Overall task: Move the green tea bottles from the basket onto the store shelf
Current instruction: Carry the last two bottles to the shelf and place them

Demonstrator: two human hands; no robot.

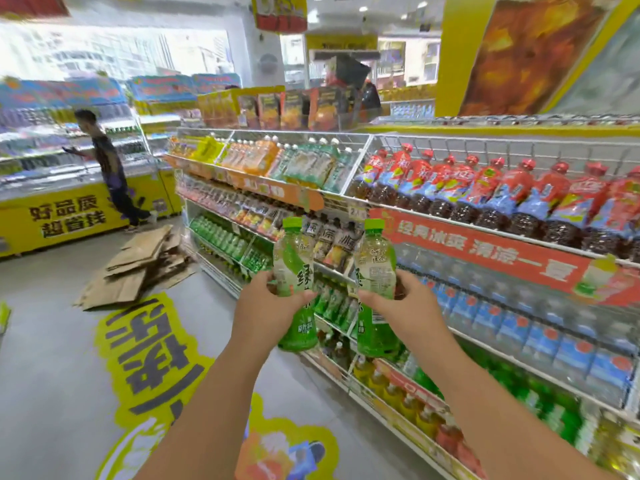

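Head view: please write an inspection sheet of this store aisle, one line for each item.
Surface: grey floor with a yellow printed floor sticker.
Job's things: two green-capped plastic green tea bottles, one in the left hand, one in the right hand; white wire store shelf stocked with drinks; basket not in view.
Clutter: flattened brown cardboard boxes on the floor.
Grippers: left hand and right hand each grip a bottle upright.
Cables: nothing seen.
Surroundings: red-capped dark tea bottles on the top shelf; another person by a yellow counter.
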